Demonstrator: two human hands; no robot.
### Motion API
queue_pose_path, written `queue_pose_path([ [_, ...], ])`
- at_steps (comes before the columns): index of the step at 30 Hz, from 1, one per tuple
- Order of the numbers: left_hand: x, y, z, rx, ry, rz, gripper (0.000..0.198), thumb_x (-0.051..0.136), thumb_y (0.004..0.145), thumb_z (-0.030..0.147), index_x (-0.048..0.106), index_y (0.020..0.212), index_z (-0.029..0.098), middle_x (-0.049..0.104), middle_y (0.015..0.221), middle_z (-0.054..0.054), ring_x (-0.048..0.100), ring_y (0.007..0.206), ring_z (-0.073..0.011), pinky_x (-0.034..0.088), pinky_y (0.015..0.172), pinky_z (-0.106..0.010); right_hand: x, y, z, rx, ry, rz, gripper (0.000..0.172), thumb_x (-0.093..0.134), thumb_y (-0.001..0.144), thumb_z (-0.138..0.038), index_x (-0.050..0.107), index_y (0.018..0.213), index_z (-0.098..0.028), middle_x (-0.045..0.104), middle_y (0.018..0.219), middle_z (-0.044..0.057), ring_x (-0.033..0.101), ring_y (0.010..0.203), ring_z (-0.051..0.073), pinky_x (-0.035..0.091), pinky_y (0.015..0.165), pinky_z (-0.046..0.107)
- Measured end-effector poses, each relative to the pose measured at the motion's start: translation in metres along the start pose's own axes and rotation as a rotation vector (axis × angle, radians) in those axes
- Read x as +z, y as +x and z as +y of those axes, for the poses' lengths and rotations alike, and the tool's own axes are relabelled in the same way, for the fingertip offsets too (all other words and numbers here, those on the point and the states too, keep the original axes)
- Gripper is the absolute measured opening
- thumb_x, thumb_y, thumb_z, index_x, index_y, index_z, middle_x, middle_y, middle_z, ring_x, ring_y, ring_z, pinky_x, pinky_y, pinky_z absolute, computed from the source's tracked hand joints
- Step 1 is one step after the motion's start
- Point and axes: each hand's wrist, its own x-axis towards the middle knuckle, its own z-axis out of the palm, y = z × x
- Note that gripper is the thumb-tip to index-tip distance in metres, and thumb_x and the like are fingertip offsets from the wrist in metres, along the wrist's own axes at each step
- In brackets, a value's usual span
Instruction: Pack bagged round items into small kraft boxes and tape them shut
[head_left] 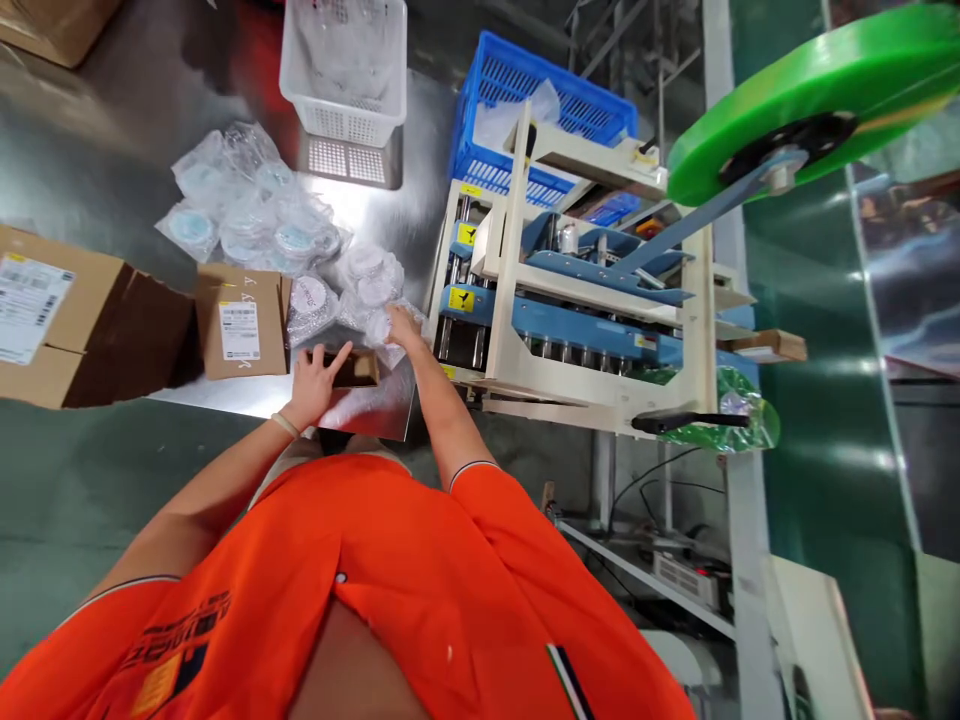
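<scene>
My left hand (312, 387) grips the left end of a small open cardboard box (358, 370) at the table's front edge, its thumb and fingers spread around that end. The box's inside looks dark, and I cannot see what it holds. Just right of it, my right hand (403, 328) is closed on a bubble-wrapped packet (381, 328), fingertips partly hidden by the wrap. More clear packets with round white pieces (373, 275) lie beyond, and one round labelled packet (310, 300) sits against a closed cardboard box with a white label (238, 325).
Bagged pale-blue round items (251, 215) are heaped behind. A white plastic basket (345, 70) stands at the back and a large cardboard carton (67, 320) at left. On the right are a carton-taping machine (585, 310) with a green tape roll (810, 100) and a blue crate (540, 110).
</scene>
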Motion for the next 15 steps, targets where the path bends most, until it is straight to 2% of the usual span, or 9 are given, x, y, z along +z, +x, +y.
queue_pose_path([
  [2, 0.004, 0.003, -0.008, 0.03, -0.014, 0.017, 0.098, 0.08, 0.09, 0.053, 0.045, 0.176, 0.023, 0.055, 0.146, -0.028, 0.049, 0.135, -0.053, 0.04, 0.113, -0.068, -0.003, -0.008, 0.0, 0.029, -0.023, -0.039, 0.067, 0.098, 0.077, -0.015, 0.072, 0.138, -0.014, 0.069, 0.142, 0.02, 0.066, 0.128, 0.03, 0.058, 0.104, 0.041],
  [5, 0.012, 0.01, -0.022, 0.147, -0.125, 0.044, 0.11, 0.085, 0.084, 0.056, 0.04, 0.175, 0.013, 0.053, 0.15, -0.028, 0.048, 0.139, -0.0506, 0.038, 0.12, -0.067, -0.015, -0.039, -0.002, 0.037, -0.021, -0.007, 0.041, 0.086, 0.089, -0.014, 0.077, 0.129, -0.016, 0.07, 0.142, 0.018, 0.068, 0.128, 0.03, 0.058, 0.107, 0.041],
  [7, 0.019, 0.015, -0.027, 0.216, -0.243, 0.072, 0.116, 0.084, 0.085, 0.062, 0.035, 0.174, 0.008, 0.053, 0.151, -0.027, 0.05, 0.139, -0.0473, 0.038, 0.123, -0.066, -0.022, -0.069, -0.005, 0.0, 0.025, 0.159, 0.039, 0.069, 0.098, -0.009, 0.075, 0.135, -0.017, 0.069, 0.149, 0.018, 0.065, 0.139, 0.033, 0.056, 0.116, 0.045],
  [9, 0.028, 0.02, -0.028, 0.227, -0.358, 0.124, 0.116, 0.082, 0.085, 0.067, 0.033, 0.171, 0.006, 0.053, 0.151, -0.026, 0.051, 0.138, -0.0449, 0.04, 0.124, -0.063, -0.023, -0.101, -0.012, -0.087, 0.077, 0.332, 0.05, 0.056, 0.1, -0.005, 0.073, 0.144, -0.02, 0.065, 0.158, 0.016, 0.054, 0.157, 0.035, 0.047, 0.129, 0.052],
  [10, 0.033, 0.023, -0.027, 0.214, -0.404, 0.153, 0.115, 0.082, 0.085, 0.067, 0.034, 0.169, 0.006, 0.053, 0.151, -0.026, 0.051, 0.139, -0.0444, 0.041, 0.125, -0.062, -0.02, -0.117, -0.016, -0.15, 0.095, 0.367, 0.052, 0.053, 0.1, -0.005, 0.073, 0.145, -0.022, 0.065, 0.16, 0.015, 0.047, 0.164, 0.035, 0.042, 0.134, 0.055],
  [12, 0.041, 0.028, -0.023, 0.191, -0.478, 0.194, 0.111, 0.084, 0.084, 0.066, 0.036, 0.164, 0.006, 0.053, 0.151, -0.026, 0.051, 0.14, -0.0428, 0.041, 0.126, -0.059, -0.009, -0.143, -0.028, -0.29, 0.111, 0.298, 0.051, 0.052, 0.101, -0.006, 0.076, 0.141, -0.024, 0.067, 0.158, 0.013, 0.04, 0.17, 0.033, 0.035, 0.139, 0.057],
  [15, 0.048, 0.032, -0.019, 0.204, -0.549, 0.202, 0.102, 0.083, 0.086, 0.061, 0.037, 0.16, 0.006, 0.055, 0.15, -0.026, 0.052, 0.139, -0.039, 0.042, 0.126, -0.056, 0.011, -0.161, -0.045, -0.35, 0.161, 0.138, 0.048, 0.054, 0.099, -0.005, 0.077, 0.138, -0.02, 0.073, 0.149, 0.014, 0.053, 0.161, 0.03, 0.042, 0.137, 0.05],
])
